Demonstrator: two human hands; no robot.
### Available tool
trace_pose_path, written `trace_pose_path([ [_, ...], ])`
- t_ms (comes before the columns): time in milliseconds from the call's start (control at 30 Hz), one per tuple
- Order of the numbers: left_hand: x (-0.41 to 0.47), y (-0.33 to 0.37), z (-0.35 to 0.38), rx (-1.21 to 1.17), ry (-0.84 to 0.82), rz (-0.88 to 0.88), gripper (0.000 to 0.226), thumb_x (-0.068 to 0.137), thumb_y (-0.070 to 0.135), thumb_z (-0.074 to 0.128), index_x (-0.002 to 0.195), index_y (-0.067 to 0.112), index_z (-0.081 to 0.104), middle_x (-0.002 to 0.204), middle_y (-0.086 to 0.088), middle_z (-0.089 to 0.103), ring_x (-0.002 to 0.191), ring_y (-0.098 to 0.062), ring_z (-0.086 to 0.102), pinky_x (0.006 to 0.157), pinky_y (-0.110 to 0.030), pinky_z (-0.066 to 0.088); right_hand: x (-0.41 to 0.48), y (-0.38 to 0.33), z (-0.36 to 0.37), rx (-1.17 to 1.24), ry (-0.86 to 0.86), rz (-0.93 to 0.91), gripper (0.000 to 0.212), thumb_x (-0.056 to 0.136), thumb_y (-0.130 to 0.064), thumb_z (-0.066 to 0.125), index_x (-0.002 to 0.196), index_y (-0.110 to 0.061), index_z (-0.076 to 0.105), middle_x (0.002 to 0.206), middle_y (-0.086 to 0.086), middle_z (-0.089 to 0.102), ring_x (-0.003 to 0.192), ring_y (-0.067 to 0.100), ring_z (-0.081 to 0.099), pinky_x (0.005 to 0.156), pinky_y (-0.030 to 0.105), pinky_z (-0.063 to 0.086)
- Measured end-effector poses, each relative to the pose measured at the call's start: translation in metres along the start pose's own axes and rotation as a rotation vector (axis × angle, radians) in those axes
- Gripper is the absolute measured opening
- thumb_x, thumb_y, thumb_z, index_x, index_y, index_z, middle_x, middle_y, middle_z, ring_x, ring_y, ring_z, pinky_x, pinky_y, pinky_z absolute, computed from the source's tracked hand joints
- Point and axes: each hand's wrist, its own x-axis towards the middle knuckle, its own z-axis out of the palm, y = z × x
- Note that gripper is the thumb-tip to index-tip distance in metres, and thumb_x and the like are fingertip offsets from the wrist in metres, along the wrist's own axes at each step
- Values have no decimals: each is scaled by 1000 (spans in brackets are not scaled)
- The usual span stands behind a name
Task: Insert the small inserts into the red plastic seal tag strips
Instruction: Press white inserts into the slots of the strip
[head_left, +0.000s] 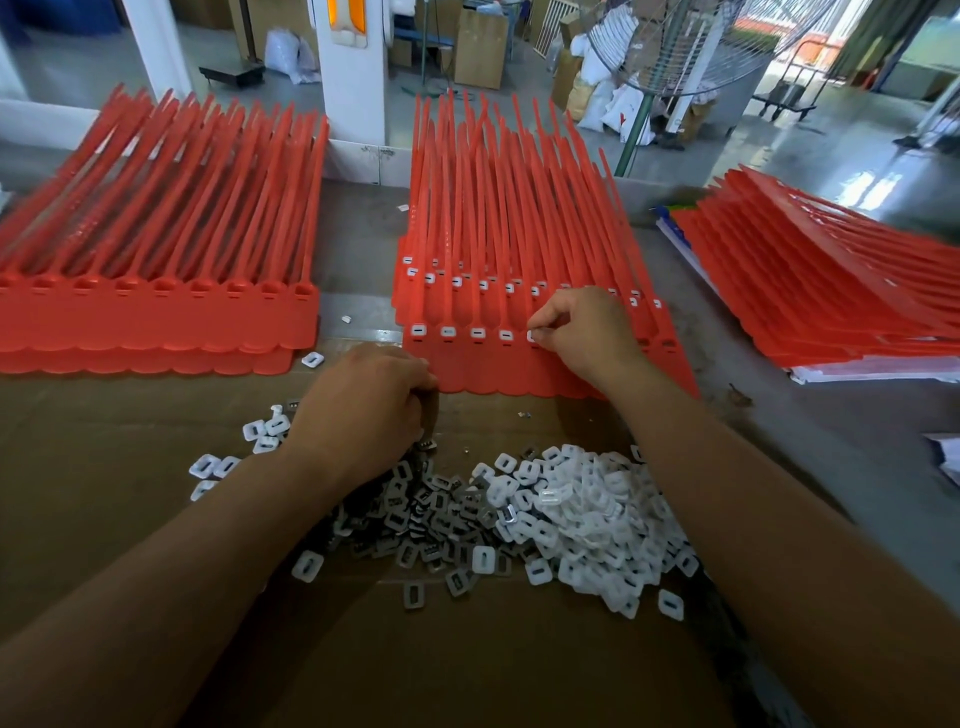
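Note:
A stack of red seal tag strips (498, 364) lies in the middle of the table, its top row showing several white inserts (448, 331) seated in the heads. My right hand (582, 332) pinches a white insert (533, 335) at the fifth head of that row. My left hand (369, 410) is curled, knuckles up, at the near left corner of the stack, above a heap of loose inserts; what its fingers hold is hidden. The heap is grey metal pieces (415, 519) on the left and white plastic pieces (587, 514) on the right.
Another stack of red strips (156, 317) without inserts lies at the left, a third stack (810, 291) at the right on white papers. Brown cardboard (467, 665) covers the near table. A few stray inserts (312, 359) lie between the stacks. A large fan (675, 47) stands behind.

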Motion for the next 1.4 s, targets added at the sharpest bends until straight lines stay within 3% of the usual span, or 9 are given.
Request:
trace_pose_path([
  [200,-1,2,-2,-1,-4,4,33,72,-5,51,94,8,72,103,-7,69,98,-24,60,78,-25,40,5,-5,-2,131,-14,153,16,70,-4,73,74,-19,71,102,5,69,98,12,57,95,32,43],
  [300,0,2,-2,-4,-3,-10,35,74,-4,50,98,9,71,111,-6,66,104,-24,58,83,-26,40,11,-9,-7,164,-62,261,24,65,-1,76,64,-22,64,103,8,68,101,21,61,96,38,46],
  [400,0,2,-3,-3,-14,-14,34,74,-4,50,98,8,71,111,-7,66,105,-24,58,85,-28,41,18,-11,-9,194,-101,366,17,67,0,69,80,-12,69,103,15,67,101,30,62,91,41,51],
  [500,0,2,-3,0,-16,-5,29,72,-6,50,89,5,72,100,-9,69,95,-26,60,78,-29,42,22,-11,-8,159,-109,398,29,68,-2,67,96,-5,68,106,17,65,103,31,61,90,42,51],
  [733,0,1,-2,-2,-2,8,29,71,-7,50,85,4,72,96,-9,70,91,-26,61,74,-27,41,15,-9,-5,112,-72,315,15,73,-6,70,86,-11,70,103,11,68,101,26,61,89,34,50],
  [867,0,1,-2,6,6,12,31,71,-7,52,89,7,73,99,-9,70,94,-27,62,74,-26,39,5,-8,-4,99,-51,213,16,76,-7,70,92,-12,68,109,8,66,105,22,58,97,38,45],
  [1033,0,1,-2,3,-6,9,34,73,-4,52,98,9,71,110,-7,67,104,-24,59,85,-27,41,-10,-13,-20,238,-136,189,22,81,-12,67,103,-12,65,99,-3,59,95,12,54,86,28,44],
  [1200,0,1,-3,9,-15,2,34,74,-3,51,98,10,71,110,-5,67,104,-22,58,83,-24,39,-43,-34,-34,11,-409,-45,8,81,-17,68,79,-25,66,75,-18,59,73,-4,56,62,10,39],
  [1400,0,1,-3,9,-31,-5,34,75,-2,50,100,10,70,112,-4,66,105,-21,57,83,-24,38,-70,-57,-37,-150,-543,-121,4,80,-23,68,83,-20,70,78,-11,66,76,3,62,68,16,49],
])
